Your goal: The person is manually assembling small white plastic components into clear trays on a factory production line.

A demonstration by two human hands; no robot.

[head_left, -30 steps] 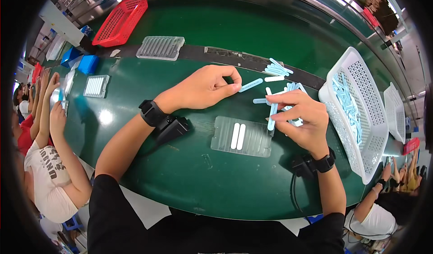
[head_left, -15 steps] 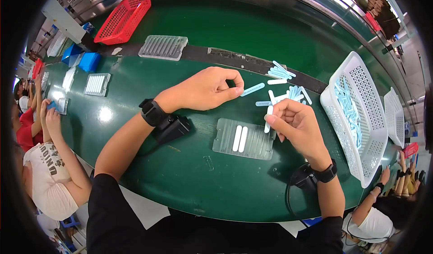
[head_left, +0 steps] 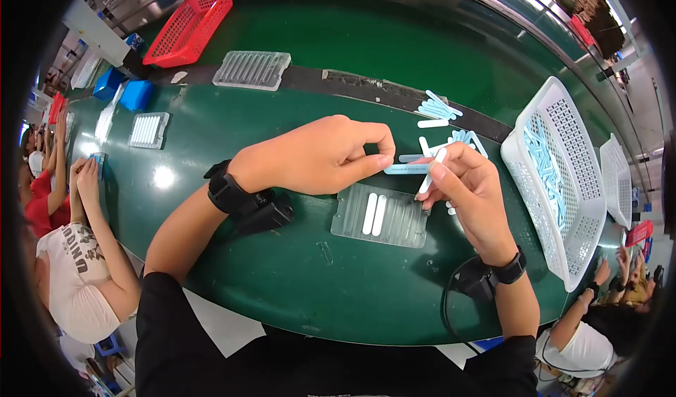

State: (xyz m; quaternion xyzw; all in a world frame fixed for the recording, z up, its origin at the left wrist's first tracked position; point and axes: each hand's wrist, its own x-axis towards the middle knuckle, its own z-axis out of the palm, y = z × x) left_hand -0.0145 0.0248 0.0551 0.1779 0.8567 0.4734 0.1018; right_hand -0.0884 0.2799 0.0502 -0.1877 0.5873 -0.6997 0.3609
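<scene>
My left hand [head_left: 317, 154] is closed, thumb and forefinger pinching one end of a light blue flat stick [head_left: 408, 169] with rounded ends, like a small nail file. Facing it, my right hand [head_left: 475, 196] grips a white flat stick [head_left: 432, 171] of the same shape, held aslant. The blue stick's far end passes close to the white one; whether they touch I cannot tell. Below both hands lies a clear plastic grooved tray [head_left: 403, 228], two white sticks [head_left: 374, 214] side by side in its slots. Beyond my right hand, a loose pile of blue and white sticks [head_left: 461, 140] is partly hidden.
More sticks [head_left: 439, 108] lie behind. A white perforated basket [head_left: 579, 185] with many blue sticks stands at right. Another clear tray [head_left: 252, 71] and a red basket [head_left: 190, 27] are at far left. A filled tray [head_left: 148, 130] lies left; co-workers sit on both sides.
My left hand has moved right and slightly nearer, bringing the blue stick off the table toward my right hand. My right hand has tilted its white stick and shifted a little.
</scene>
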